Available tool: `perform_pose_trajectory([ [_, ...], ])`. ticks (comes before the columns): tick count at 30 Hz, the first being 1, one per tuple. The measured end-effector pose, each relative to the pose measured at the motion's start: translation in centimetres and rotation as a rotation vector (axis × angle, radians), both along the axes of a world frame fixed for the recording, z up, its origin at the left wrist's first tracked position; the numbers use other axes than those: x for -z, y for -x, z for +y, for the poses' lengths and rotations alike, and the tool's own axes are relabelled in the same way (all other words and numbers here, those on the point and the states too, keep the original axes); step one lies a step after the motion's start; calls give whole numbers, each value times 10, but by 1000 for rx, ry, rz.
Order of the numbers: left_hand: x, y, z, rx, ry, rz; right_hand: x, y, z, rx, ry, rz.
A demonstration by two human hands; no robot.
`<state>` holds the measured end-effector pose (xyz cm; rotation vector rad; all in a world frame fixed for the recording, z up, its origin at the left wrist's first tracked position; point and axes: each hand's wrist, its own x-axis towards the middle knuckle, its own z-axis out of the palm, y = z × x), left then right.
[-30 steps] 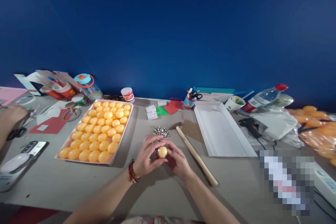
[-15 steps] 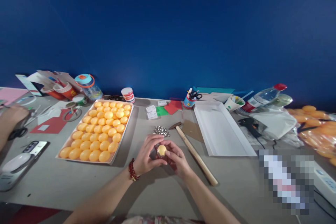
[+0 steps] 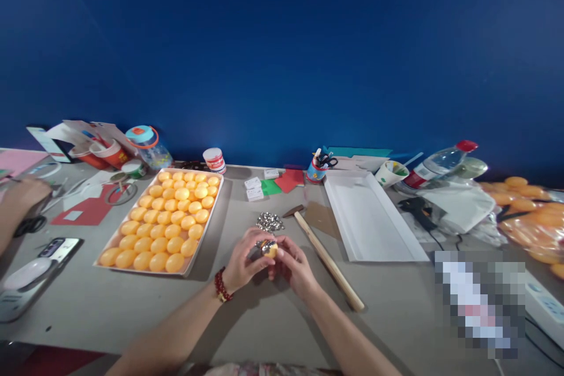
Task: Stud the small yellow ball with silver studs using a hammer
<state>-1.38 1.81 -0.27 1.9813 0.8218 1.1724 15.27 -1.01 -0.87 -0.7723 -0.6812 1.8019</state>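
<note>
Between my two hands is a small yellow-orange ball (image 3: 271,251), partly covered with shiny silver pieces too small to make out singly. My left hand (image 3: 241,259), with a dark red bead bracelet at the wrist, curls round its left side, fingers over the back and thumb in front. From the right, the thumb and fingers of my right hand (image 3: 298,270) close on the ball. Just beyond my fingers lies a loose pile of shiny silver bits (image 3: 269,221). A hammer (image 3: 328,261) with a wooden handle rests right of my right hand.
A shallow box of orange balls (image 3: 189,268) stands to the left, a white tray (image 3: 374,217) to the right. Small white boxes (image 3: 254,194), coloured paper (image 3: 291,180) and a cup with scissors (image 3: 315,173) are behind. Another person's hand (image 3: 26,194) is at far left.
The ball has been turned in my hands: its bare yellow side faced up before, and now more of the silver-covered part shows on top. My fingers have shifted slightly around it.
</note>
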Motion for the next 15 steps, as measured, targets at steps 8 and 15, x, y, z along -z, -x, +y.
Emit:
perform_pose_trajectory([
  [8, 5, 0, 0, -6, 85, -80, 2, 0, 1, -66, 41, -10],
  [15, 3, 4, -2, 36, 83, -50, 2, 0, 2, -32, 143, 27],
])
